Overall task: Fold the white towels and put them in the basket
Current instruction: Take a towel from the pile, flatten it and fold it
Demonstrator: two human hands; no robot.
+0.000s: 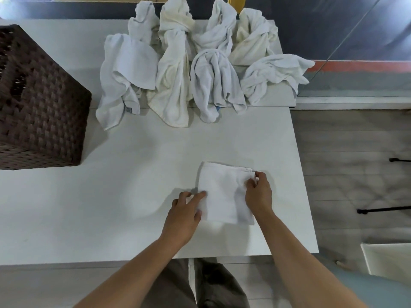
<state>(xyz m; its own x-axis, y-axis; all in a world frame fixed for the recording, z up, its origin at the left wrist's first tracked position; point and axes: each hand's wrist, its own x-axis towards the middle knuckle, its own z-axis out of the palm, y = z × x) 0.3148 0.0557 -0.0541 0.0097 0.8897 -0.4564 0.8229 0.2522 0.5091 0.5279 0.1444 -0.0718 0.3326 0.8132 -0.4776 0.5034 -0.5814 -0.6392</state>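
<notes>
folded towel (222,194) lies flat on the white table (133,185), near its front right corner. left hand (184,216) holds the towel's left edge, index finger stretched out on top, thumb at the near-left corner. right hand (259,192) pinches the far right corner, fingers curled. heap of unfolded towels (178,70) along the table's far edge. dark woven basket (40,103) at the left edge, well apart from the folded towel.
</notes>
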